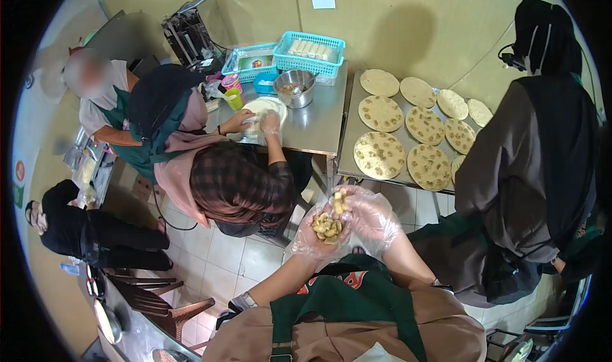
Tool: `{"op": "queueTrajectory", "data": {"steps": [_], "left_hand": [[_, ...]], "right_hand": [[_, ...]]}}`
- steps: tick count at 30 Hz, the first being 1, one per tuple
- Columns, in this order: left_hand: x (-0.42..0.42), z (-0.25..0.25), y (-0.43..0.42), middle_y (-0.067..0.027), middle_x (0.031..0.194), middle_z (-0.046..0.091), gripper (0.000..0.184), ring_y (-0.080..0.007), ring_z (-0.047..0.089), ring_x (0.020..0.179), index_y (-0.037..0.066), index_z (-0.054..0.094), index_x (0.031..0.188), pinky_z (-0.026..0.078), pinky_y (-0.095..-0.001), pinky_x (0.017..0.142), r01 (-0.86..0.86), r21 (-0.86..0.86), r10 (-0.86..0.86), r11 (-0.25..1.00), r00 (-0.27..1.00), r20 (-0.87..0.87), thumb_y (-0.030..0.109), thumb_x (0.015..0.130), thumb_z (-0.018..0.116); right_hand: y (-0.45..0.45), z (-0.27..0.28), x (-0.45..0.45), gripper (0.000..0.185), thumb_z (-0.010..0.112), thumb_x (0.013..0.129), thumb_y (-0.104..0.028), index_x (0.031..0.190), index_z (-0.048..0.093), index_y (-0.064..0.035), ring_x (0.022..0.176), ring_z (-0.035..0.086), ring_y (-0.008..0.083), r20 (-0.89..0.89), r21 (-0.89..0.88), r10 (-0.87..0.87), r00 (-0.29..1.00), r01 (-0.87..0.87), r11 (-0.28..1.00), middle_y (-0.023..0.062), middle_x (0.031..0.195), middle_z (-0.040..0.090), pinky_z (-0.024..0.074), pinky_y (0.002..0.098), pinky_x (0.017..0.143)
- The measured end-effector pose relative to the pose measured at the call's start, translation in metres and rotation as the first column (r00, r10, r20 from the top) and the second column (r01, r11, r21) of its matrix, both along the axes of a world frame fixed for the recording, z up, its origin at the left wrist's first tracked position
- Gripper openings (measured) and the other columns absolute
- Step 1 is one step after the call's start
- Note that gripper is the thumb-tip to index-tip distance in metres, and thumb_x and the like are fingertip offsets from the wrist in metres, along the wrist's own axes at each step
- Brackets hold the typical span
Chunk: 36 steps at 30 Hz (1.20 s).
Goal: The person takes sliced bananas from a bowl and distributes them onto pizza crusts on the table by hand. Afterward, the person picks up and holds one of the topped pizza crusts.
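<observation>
Both my hands wear clear plastic gloves and meet in front of my green apron. My left hand is cupped, palm up, round a heap of yellowish-brown pieces. Just above and to the right, my right hand has its fingers bent round a few paler pieces, over the heap. Beyond my hands, round flatbreads lie in rows on a metal table; several carry brown pieces on top, others look plain.
At the left, a seated co-worker handles white round sheets beside a steel bowl and blue baskets. A person in dark clothes stands close on the right. Two more people are farther left, near brown chairs.
</observation>
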<state>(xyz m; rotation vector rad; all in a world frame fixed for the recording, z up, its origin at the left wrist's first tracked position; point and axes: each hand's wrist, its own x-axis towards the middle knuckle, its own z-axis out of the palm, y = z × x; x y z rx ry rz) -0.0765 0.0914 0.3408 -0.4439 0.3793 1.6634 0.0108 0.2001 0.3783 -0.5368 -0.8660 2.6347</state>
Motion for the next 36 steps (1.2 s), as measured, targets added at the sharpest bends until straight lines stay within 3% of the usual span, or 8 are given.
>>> {"op": "queueTrajectory", "data": {"steps": [11,17,23,26,28,29,31,36], "left_hand": [[-0.068,-0.004,0.103,-0.0073,0.098,0.053,0.025,-0.0240,0.049,0.093,0.010,0.052,0.095,0.034,-0.0466,0.089,-0.061,-0.091,0.079,0.994,0.975,0.207,0.027,0.080,0.041],[-0.099,-0.016,0.164,-0.0060,0.095,0.054,0.025,-0.0244,0.050,0.093,0.013,0.055,0.092,0.032,-0.0471,0.089,-0.103,-0.161,0.125,0.982,0.983,0.135,0.028,0.076,0.044],[-0.119,-0.025,0.199,-0.0053,0.095,0.054,0.027,-0.0244,0.048,0.095,0.014,0.055,0.092,0.034,-0.0471,0.087,-0.101,-0.200,0.130,0.975,0.982,0.138,0.030,0.077,0.040],[-0.129,-0.027,0.208,-0.0040,0.095,0.054,0.026,-0.0224,0.049,0.095,0.015,0.055,0.091,0.034,-0.0462,0.087,-0.148,-0.238,0.179,0.960,0.978,0.111,0.031,0.079,0.040],[-0.133,-0.028,0.213,-0.0034,0.095,0.054,0.026,-0.0217,0.049,0.094,0.016,0.056,0.090,0.034,-0.0455,0.087,-0.152,-0.253,0.187,0.955,0.975,0.120,0.032,0.079,0.040],[-0.135,-0.030,0.215,-0.0029,0.095,0.054,0.025,-0.0209,0.049,0.094,0.016,0.056,0.090,0.034,-0.0448,0.086,-0.158,-0.255,0.194,0.954,0.973,0.124,0.033,0.079,0.040],[-0.139,-0.033,0.218,-0.0044,0.096,0.054,0.028,-0.0227,0.049,0.095,0.015,0.055,0.091,0.034,-0.0455,0.087,-0.170,-0.267,0.216,0.949,0.964,0.156,0.034,0.080,0.038],[-0.143,-0.040,0.225,-0.0055,0.098,0.054,0.030,-0.0244,0.050,0.094,0.013,0.055,0.092,0.034,-0.0463,0.087,-0.187,-0.279,0.244,0.942,0.952,0.185,0.035,0.081,0.037]], "right_hand": [[0.124,-0.021,-0.058,0.041,0.056,0.071,0.001,0.109,0.042,0.0017,0.077,0.053,0.0177,-0.066,0.053,-0.046,0.997,0.050,0.997,0.0108,0.090,0.051,0.0439,0.0264,0.070],[0.214,-0.062,-0.092,0.032,0.053,0.073,0.001,0.104,0.046,-0.0014,0.075,0.053,0.0143,-0.314,-0.333,-0.108,0.943,-0.003,0.943,0.0062,0.088,0.052,0.0430,0.0241,0.062],[0.318,-0.136,-0.086,0.028,0.058,0.070,-0.001,0.097,0.048,-0.0022,0.062,0.051,0.0136,-0.056,-0.060,-0.292,0.955,0.289,0.955,0.0047,0.076,0.054,0.0410,0.0227,0.057],[0.369,-0.174,-0.092,0.026,0.058,0.068,-0.003,0.093,0.051,-0.0029,0.062,0.052,0.0122,0.343,0.247,-0.463,0.817,0.397,0.884,0.0046,0.076,0.054,0.0411,0.0227,0.057],[0.395,-0.189,-0.099,0.019,0.058,0.068,-0.007,0.086,0.056,-0.0055,0.068,0.055,0.0114,0.612,0.772,-0.665,0.429,-0.143,0.619,0.0044,0.076,0.057,0.0414,0.0223,0.057],[0.406,-0.204,-0.100,0.019,0.058,0.068,-0.007,0.086,0.056,-0.0055,0.068,0.055,0.0114,0.620,0.766,-0.658,0.426,-0.147,0.626,0.0044,0.076,0.057,0.0414,0.0223,0.057],[0.419,-0.223,-0.103,0.018,0.059,0.065,-0.012,0.082,0.058,-0.0071,0.069,0.056,0.0179,0.320,0.929,-0.773,0.547,-0.341,0.144,0.0072,0.077,0.058,0.0425,0.0275,0.060],[0.428,-0.222,-0.120,0.017,0.052,0.070,-0.017,0.082,0.059,-0.0077,0.076,0.055,0.0265,0.448,0.781,-0.733,0.513,-0.623,0.041,0.0122,0.081,0.058,0.0425,0.0342,0.066]]}}
